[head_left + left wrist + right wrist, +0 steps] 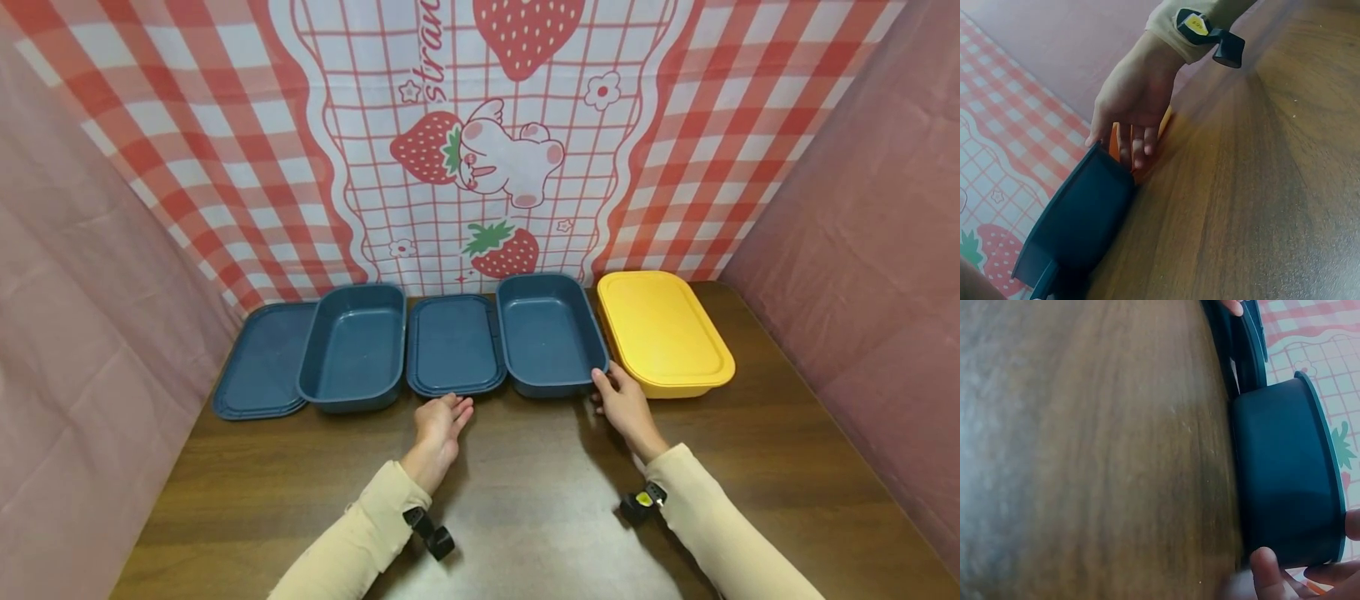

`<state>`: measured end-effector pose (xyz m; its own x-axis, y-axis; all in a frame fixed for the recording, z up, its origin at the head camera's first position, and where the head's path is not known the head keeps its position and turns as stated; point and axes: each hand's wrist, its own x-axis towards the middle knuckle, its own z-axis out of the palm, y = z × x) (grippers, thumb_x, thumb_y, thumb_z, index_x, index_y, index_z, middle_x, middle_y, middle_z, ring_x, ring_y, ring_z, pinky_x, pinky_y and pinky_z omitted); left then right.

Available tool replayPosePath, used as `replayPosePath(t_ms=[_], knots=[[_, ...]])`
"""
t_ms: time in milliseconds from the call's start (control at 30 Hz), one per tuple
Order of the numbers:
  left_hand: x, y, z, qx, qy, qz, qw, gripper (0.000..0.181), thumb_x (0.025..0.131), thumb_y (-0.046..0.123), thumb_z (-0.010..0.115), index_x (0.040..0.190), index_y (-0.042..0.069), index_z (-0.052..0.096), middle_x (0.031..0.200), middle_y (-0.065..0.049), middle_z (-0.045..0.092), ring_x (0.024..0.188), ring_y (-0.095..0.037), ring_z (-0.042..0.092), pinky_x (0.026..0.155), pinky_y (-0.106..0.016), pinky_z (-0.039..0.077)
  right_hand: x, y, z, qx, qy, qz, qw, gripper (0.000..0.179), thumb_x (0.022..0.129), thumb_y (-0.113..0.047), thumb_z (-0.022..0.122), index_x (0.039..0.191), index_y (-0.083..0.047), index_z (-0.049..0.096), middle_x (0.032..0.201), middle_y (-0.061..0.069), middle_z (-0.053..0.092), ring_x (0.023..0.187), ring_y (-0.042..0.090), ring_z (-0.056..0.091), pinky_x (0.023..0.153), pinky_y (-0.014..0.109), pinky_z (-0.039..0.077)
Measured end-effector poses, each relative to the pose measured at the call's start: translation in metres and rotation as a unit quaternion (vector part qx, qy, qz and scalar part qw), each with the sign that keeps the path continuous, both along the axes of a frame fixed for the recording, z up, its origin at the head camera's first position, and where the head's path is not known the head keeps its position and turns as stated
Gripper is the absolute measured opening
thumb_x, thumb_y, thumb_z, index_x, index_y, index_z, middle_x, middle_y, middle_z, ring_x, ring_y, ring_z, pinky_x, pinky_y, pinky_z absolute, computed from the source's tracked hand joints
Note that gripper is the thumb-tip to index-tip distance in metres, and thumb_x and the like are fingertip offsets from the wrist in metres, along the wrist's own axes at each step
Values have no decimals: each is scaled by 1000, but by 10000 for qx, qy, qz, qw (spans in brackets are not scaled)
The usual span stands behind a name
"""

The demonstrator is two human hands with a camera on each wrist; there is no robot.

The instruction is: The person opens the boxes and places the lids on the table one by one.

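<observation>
In the head view, several blue and yellow boxes and lids stand in a row. My left hand [438, 433] is at the front edge of the middle blue lid [455, 343], its fingers loosely extended and fingertips right at the edge. My right hand [626, 408] grips the front right corner of the right blue container [546, 329], thumb at the rim and fingers down the outer wall. The right wrist view shows this container's side wall [1288, 475] standing next to the dark lid edge. The left wrist view shows the right hand's thumb against the rim.
To the left stand another open blue container [356, 346] and a flat blue lid [266, 362], partly behind it. A yellow lidded container [665, 333] stands close to the right hand. A strawberry-patterned cloth [480, 167] hangs behind the wooden table [525, 500].
</observation>
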<state>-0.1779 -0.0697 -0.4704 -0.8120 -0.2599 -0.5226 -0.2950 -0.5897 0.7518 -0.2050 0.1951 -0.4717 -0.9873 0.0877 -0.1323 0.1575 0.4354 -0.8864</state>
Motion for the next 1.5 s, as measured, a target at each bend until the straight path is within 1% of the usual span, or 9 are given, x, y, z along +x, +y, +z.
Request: replayPosePath(t_ms=[200,433,567,700,867,1067,1200,1300,1500], knots=[[0,-2,1,137,-29,-199,9997,28,98,-2,41,122,-15,44,110,-22,51,103,-29,63,102,-39,49,-2,0,1,36,-4,2,10000,54,104,-31,43,149,-1,36,118,26,58,76,10,57,60,21,49],[2,-1,2,237,-74,-583,9980,40,98,1,36,133,-18,35,121,-26,48,115,-35,57,107,-41,45,-3,-2,3,215,-56,35,9997,53,104,-30,43,148,1,36,118,27,57,74,13,58,58,21,48],[3,0,2,322,-107,-643,9974,41,96,0,35,133,-18,33,131,-31,45,124,-39,53,108,-42,44,-1,-3,4,191,-92,6,9998,55,104,-32,43,147,2,35,118,26,57,75,13,58,60,22,48],[5,3,6,636,-53,-734,9953,46,96,-1,33,138,-20,27,141,-38,35,135,-44,43,112,-43,39,1,-1,5,174,-52,-51,9998,56,104,-33,45,146,4,37,115,25,58,76,13,59,60,21,49],[7,6,11,814,1,-882,9928,49,96,-2,32,140,-20,23,145,-39,30,137,-46,39,115,-43,36,4,2,5,271,12,-29,9996,58,103,-34,46,145,5,38,113,26,60,78,15,61,61,21,50],[7,9,15,463,140,-969,9941,46,96,1,33,138,-16,27,140,-35,37,134,-44,44,112,-45,39,7,3,6,315,87,42,9995,56,102,-31,50,140,8,43,111,27,62,77,11,58,62,19,49],[4,12,16,81,270,-1006,9945,48,97,3,35,143,-13,28,134,-29,42,118,-33,57,109,-44,43,8,5,3,359,185,59,9992,50,101,-26,52,134,10,50,108,27,64,74,7,57,62,18,49],[2,14,14,-140,374,-1047,9937,50,97,1,37,145,-12,30,137,-30,44,108,-25,60,107,-43,45,10,5,1,459,260,95,9986,45,101,-25,53,130,10,54,104,26,66,73,7,58,63,17,48],[-2,17,12,-404,525,-1073,9920,48,97,1,38,144,-11,34,141,-31,44,118,-32,56,106,-44,45,12,5,2,801,412,241,9956,38,100,-24,54,119,9,63,96,24,68,74,11,59,66,19,46]])
